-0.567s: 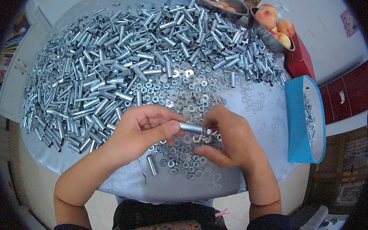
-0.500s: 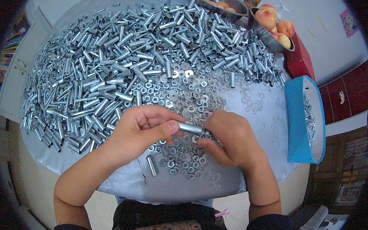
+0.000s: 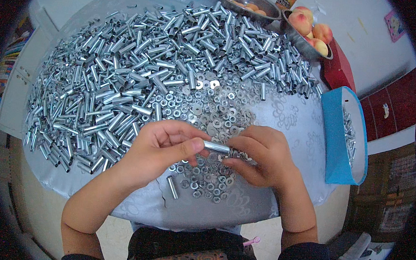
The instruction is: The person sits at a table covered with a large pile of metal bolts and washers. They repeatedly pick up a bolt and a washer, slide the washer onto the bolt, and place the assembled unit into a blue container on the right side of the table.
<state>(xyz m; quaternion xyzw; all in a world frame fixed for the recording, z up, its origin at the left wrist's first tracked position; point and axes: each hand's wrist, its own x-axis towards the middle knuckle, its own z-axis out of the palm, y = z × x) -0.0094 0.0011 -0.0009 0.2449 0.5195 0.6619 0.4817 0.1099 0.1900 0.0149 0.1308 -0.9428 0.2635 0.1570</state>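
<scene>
Left hand: the left hand (image 3: 163, 149) is clamping the left part of a shiny metal tube (image 3: 215, 146) between thumb and fingers.
Right hand: the right hand (image 3: 262, 155) is curling thumb and forefinger about the tube's other end; whether the fingertips are pressing on it, I cannot tell.
Hands to each other: they are facing one another across the tube, standing apart, with its bare middle showing between them.
Tube, position: it is being held above the loose hardware, in front of the person's body.
Tube, long axis: it is running left to right, its right end slanting slightly toward the person.
Tube, right end: small ring-like metal fittings (image 3: 235, 153) are sitting here, in line with the tube and nearer the right hand; the fingers are partly hiding them.
Under the hands: nuts and washers (image 3: 210, 181) are lying in a spread patch.
Loose tube: a single short tube (image 3: 172, 187) is lying below the left hand, near the table edge.
Beyond, left and far: a wide heap of metal tubes (image 3: 123, 47) is covering much of the patterned tablecloth (image 3: 301, 115).
Right side: a blue bin (image 3: 335, 135) is holding metal pieces, well apart from the right hand.
Far right: a metal bowl (image 3: 293, 38) is holding peaches (image 3: 300, 23).
</scene>
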